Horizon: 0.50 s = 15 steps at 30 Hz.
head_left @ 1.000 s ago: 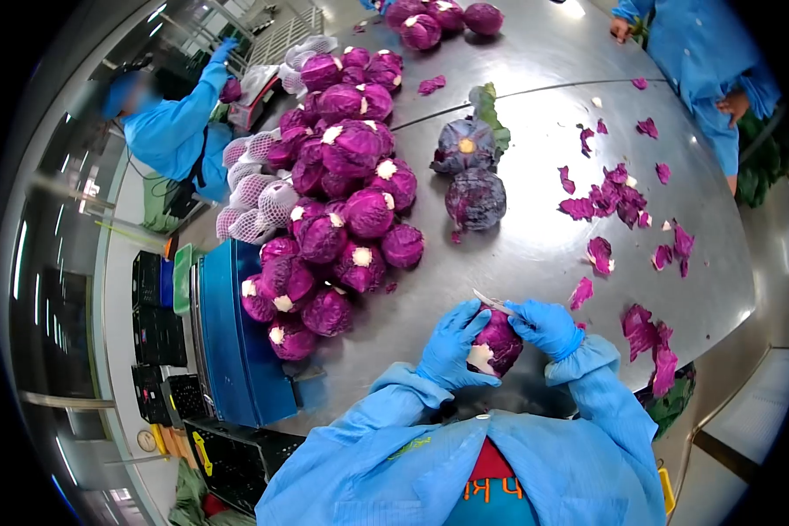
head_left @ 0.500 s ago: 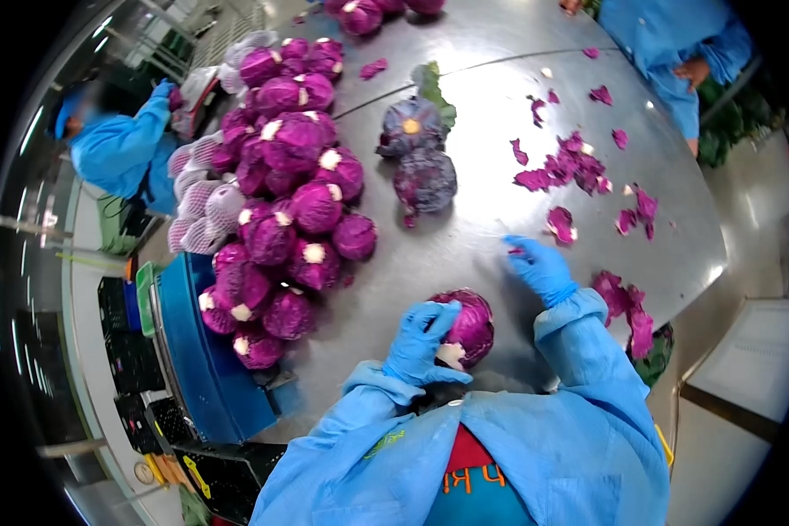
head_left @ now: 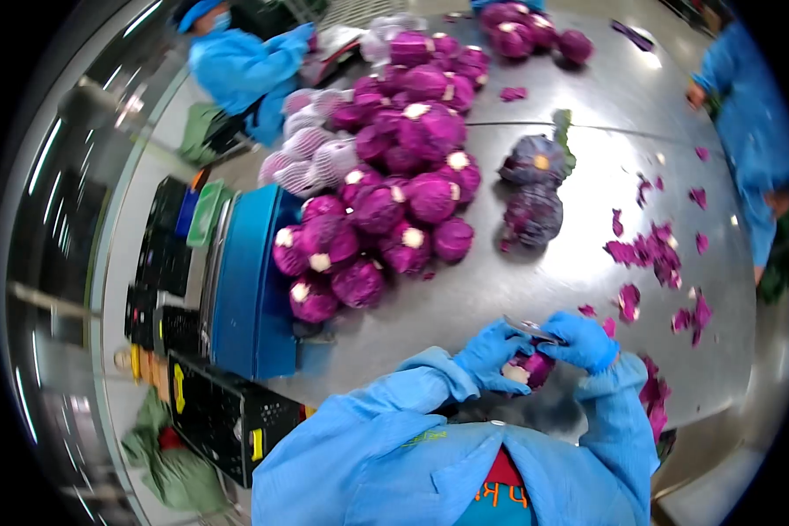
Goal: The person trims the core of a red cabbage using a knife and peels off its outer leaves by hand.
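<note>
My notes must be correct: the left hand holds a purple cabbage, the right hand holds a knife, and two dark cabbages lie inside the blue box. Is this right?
The place of the dark cabbages is wrong: the head view shows them on the table. The left hand holds a purple cabbage, and the right hand holds a knife.

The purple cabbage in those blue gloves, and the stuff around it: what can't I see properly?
Held cabbage, head view: much of it is hidden by the left hand and right hand.
Blade, head view: its held end is covered by the right hand.
Cabbage pile, head view: cabbages on top hide some underneath.
Person on the far right, head view: head cut off by the picture's edge.
</note>
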### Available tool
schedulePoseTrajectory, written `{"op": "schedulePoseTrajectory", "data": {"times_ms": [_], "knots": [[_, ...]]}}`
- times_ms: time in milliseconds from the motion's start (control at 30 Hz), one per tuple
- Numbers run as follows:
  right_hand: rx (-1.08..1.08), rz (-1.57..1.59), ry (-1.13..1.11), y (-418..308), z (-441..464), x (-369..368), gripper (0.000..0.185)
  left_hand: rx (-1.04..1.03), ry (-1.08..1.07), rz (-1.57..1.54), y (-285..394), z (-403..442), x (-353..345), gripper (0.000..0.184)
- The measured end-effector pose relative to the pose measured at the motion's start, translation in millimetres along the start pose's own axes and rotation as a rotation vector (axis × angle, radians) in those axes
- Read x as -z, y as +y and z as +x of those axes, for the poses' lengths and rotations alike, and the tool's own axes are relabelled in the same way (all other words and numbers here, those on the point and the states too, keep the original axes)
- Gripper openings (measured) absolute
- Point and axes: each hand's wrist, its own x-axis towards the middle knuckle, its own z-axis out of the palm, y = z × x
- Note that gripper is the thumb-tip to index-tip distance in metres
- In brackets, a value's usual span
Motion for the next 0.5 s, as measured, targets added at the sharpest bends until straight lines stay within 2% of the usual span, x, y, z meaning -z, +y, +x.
{"op": "schedulePoseTrajectory", "data": {"times_ms": [67, 167, 267, 300, 400, 500], "knots": [[-0.074, -0.076, 0.055, -3.4, -1.5, -5.3, 0.022, -0.038, 0.007, 0.0, 3.6, 5.6, 4.3, 0.063], [-0.051, -0.262, 0.203, 0.8, 0.2, -22.6, 0.019, -0.048, 0.046, -0.028, 5.2, 3.3, 5.3, 0.063], [-0.096, -0.232, 0.311, 13.7, 3.8, -29.9, 0.016, -0.07, 0.079, -0.029, 8.0, 2.5, 9.4, 0.056], [-0.174, -0.125, 0.421, 32.2, 3.2, -36.3, 0.014, -0.106, 0.091, -0.042, 6.0, 2.5, 9.2, 0.055], [-0.509, -0.509, 0.516, 101.4, -10.6, -50.7, 0.017, -0.181, 0.112, -0.07, -2.1, 1.5, 2.7, 0.051], [-0.605, -0.697, 0.649, 123.8, -43.0, -73.8, 0.017, -0.158, 0.129, -0.072, -2.2, -3.5, 6.8, 0.052]]}}
